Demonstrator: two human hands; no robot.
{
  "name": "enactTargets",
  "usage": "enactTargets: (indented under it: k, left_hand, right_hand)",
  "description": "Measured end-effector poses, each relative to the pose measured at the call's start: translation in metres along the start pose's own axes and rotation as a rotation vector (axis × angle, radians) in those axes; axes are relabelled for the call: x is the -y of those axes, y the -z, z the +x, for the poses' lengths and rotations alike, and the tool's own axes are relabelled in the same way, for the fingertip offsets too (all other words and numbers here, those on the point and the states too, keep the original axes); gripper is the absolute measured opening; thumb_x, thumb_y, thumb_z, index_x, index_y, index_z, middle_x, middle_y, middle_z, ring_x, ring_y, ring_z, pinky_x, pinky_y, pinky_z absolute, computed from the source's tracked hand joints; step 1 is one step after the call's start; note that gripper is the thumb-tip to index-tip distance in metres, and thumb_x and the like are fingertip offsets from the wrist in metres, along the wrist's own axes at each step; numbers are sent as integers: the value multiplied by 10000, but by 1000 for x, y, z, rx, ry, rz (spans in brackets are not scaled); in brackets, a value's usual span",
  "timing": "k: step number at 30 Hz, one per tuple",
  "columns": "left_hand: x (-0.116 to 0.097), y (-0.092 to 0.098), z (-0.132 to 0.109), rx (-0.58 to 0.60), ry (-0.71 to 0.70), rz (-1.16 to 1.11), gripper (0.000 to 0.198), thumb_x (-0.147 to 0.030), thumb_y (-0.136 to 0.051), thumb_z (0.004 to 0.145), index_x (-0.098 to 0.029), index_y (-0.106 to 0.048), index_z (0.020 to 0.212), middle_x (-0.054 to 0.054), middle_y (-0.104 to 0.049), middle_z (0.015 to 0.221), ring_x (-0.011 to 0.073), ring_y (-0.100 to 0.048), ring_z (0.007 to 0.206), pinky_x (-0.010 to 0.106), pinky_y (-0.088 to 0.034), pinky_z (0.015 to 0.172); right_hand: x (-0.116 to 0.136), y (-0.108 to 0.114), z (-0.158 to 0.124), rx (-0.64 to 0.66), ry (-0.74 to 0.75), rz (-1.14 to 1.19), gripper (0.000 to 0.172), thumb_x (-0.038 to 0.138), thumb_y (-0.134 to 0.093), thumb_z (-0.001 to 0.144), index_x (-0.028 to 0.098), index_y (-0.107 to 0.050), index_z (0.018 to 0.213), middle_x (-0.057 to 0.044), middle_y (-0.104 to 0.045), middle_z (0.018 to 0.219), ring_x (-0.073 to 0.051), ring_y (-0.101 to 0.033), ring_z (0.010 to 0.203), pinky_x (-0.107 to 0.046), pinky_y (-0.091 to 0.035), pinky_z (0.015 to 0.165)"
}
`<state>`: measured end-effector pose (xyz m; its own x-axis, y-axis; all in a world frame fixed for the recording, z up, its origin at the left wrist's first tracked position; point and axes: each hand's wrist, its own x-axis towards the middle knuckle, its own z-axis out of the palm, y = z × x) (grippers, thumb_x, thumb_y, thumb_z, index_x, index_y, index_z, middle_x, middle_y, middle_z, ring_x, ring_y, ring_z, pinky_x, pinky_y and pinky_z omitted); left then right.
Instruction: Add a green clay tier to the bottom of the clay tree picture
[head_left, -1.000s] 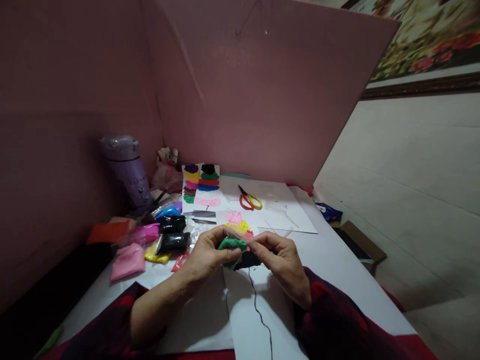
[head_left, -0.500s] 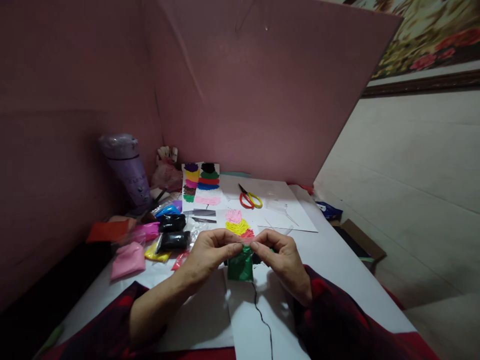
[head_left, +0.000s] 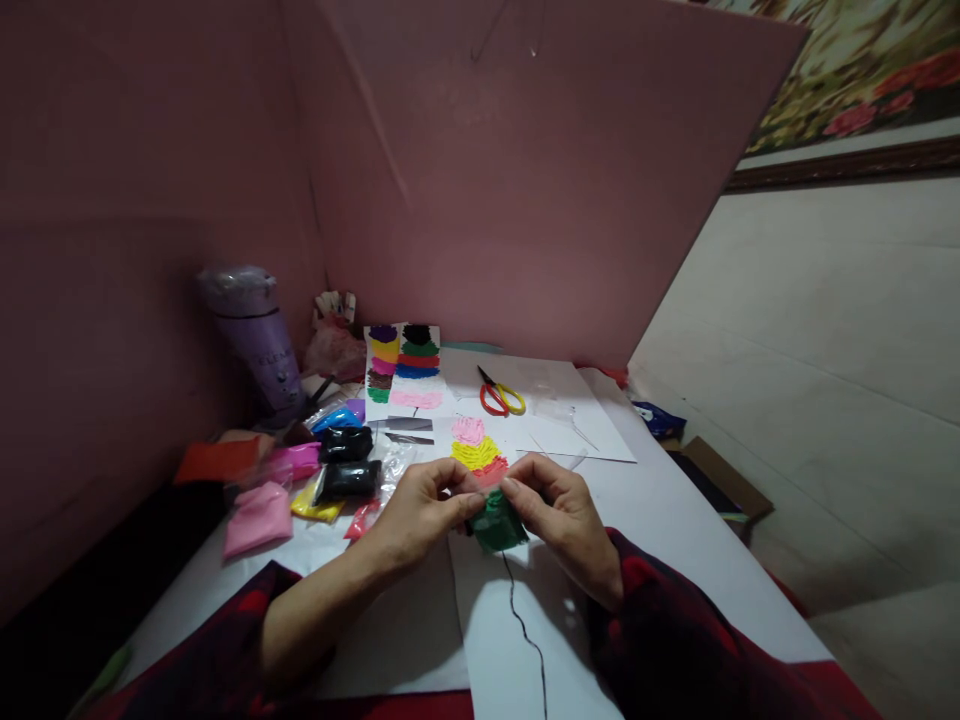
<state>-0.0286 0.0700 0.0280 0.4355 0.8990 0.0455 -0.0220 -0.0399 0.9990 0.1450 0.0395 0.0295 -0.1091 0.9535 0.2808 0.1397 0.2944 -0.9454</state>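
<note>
Between both hands hangs a small clear packet of green clay [head_left: 498, 524], its upper edge pinched. My left hand [head_left: 431, 508] grips that edge between thumb and forefinger. From the other side, my right hand [head_left: 553, 508] pinches the same edge, fingertips a short way apart from the left ones. Beneath lies a white sheet [head_left: 487, 630] bearing pink, yellow and red textured clay patches [head_left: 474, 452] and a wavy black line [head_left: 526, 632] that runs toward me. The packet and hands hide the part of the sheet below the red patch.
Several packets of coloured clay, among them a pink packet [head_left: 257, 520] and a black packet [head_left: 348, 481], lie at left. Scissors [head_left: 500, 392] with red and yellow handles rest beyond my hands. A purple bottle [head_left: 259, 345] stands back left, near a clay colour card [head_left: 403, 365].
The green packet has tilted and swung slightly to the right, its lower end lifting a little. Both hands keep nearly the same place and pinch.
</note>
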Motion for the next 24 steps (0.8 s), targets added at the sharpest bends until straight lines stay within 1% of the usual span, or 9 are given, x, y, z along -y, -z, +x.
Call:
enactTargets:
  k: [4, 9, 13, 18, 21, 24]
  left_hand:
    - [-2, -2, -2, 2, -23, 69, 260, -345, -681, 693, -112, -566, 708, 4, -547, 647, 114, -522, 556, 246, -430, 532]
    - [-2, -2, -3, -5, -81, 158, 230, -342, -644, 722, -133, -550, 707, 1, -535, 659, 122, -523, 565, 248, -438, 523]
    - [1, -2, -2, -21, -118, 226, 177, -305, -628, 719, -143, -558, 706, 0, -531, 663, 124, -516, 568, 237, -443, 498]
    - [6, -1, -1, -27, -132, 255, 182, -309, -617, 721, -136, -562, 707, 8, -519, 685, 125, -501, 567, 235, -445, 463]
    - [6, -1, -1, -22, -139, 264, 187, -307, -613, 729, -128, -564, 711, 16, -524, 693, 132, -509, 581, 244, -458, 469]
    - [4, -2, -2, -4, -145, 222, 204, -317, -620, 725, -122, -565, 708, 14, -517, 692, 130, -508, 573, 251, -466, 462]
  right_hand:
    - [-3, 1, 2, 10, 30, -87, 195, 345, -640, 792, 155, -609, 816, 38, -492, 602, -101, -456, 554, -234, -392, 528]
    - [-4, 0, 2, 31, 65, -130, 158, 307, -627, 792, 160, -611, 739, 30, -509, 594, -107, -470, 553, -237, -395, 532]
    - [-4, 0, 1, 59, 114, -175, 115, 262, -617, 797, 158, -613, 748, 29, -521, 593, -101, -459, 543, -225, -381, 519]
    - [-6, -1, 1, 77, 163, -244, 94, 227, -601, 803, 150, -617, 751, 17, -542, 607, -102, -467, 548, -220, -383, 518]
    - [-7, -1, 1, 75, 173, -252, 100, 227, -600, 804, 149, -612, 742, 18, -535, 602, -99, -459, 540, -219, -381, 513]
    - [-7, 0, 0, 71, 178, -242, 106, 232, -605, 801, 150, -608, 733, 27, -515, 582, -96, -444, 525, -217, -370, 499]
